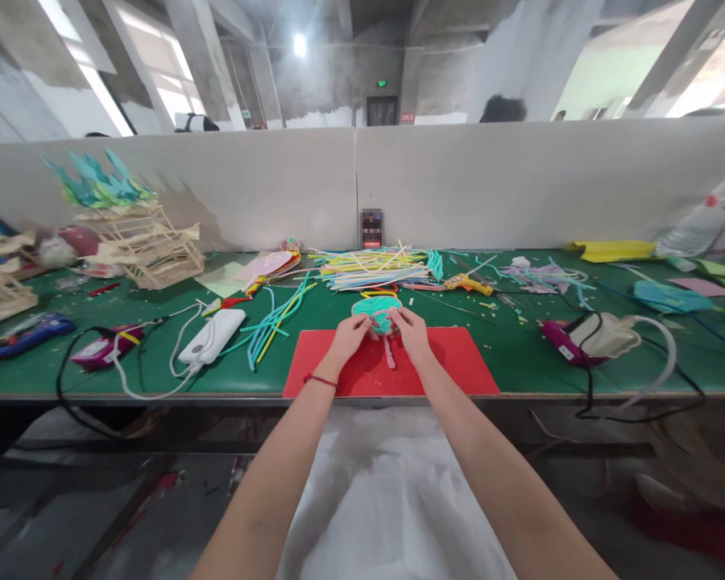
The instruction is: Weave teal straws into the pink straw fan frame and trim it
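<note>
Here, two hands (pixel 351 332) (pixel 412 330) hold one turquoise, perhaps fuzzy, shape (pixel 371 306).

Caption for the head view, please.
Left hand and right hand hold a teal-and-pink piece over a red sheet.

I'm standing in a craft workshop, bare concrete pillars (pixel 210 60) around, coloured strips (pixel 368 271) heaped along the counter's (pixel 519 366) far edge.

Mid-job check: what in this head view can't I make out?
In the head view:
Teal-and-pink piece: parts of its lower sides, hidden by the left grip and right grip.
Upright dark device: its display, blurred into blocks.
Red wall sign: wording, too small.
Far-left stick frame: remainder cut off by the left edge.
Clear plastic bottle: one end, cut off by the right edge.
</note>
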A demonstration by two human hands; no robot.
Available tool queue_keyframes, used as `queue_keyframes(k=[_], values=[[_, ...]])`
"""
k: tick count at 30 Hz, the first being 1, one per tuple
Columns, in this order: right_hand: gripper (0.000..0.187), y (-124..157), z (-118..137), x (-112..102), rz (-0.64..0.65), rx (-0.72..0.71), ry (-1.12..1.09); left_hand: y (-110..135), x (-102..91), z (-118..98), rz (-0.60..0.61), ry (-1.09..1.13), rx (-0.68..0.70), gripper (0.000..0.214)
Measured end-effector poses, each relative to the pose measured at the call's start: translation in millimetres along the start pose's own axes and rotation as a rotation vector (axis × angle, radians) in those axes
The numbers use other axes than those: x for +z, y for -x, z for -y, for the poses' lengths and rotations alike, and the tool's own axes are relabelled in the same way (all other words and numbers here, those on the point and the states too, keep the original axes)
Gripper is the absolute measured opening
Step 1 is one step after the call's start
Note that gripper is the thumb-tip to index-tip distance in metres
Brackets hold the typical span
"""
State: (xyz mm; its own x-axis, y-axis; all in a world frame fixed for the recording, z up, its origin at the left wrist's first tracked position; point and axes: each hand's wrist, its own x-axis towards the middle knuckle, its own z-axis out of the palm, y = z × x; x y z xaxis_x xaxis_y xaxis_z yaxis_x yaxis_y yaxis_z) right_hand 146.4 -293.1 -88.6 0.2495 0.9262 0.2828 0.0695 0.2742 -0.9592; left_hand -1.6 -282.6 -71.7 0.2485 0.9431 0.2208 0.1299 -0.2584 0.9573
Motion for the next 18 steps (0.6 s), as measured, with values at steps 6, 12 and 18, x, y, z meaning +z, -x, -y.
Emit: queue_keyframes(k=[6, 12, 18], values=[[0.033, -8.2, -12.9, -12.6, -0.32, -0.018, 0.146, -2.5, -8.0, 12.9, -0.327, -0.161, -0.021, 0.014], [0.022, -11.0, -22.3, -11.9, -0.351, 0.029, 0.216, -4.2, -12.4, 19.7, -0.426, -0.244, -0.13, 0.018], [0.02, -8.7, -20.6, -10.4, -0.291, 0.045, 0.235, -6.1, -10.3, 20.8, -0.331, -0.141, -0.118, 0.03]])
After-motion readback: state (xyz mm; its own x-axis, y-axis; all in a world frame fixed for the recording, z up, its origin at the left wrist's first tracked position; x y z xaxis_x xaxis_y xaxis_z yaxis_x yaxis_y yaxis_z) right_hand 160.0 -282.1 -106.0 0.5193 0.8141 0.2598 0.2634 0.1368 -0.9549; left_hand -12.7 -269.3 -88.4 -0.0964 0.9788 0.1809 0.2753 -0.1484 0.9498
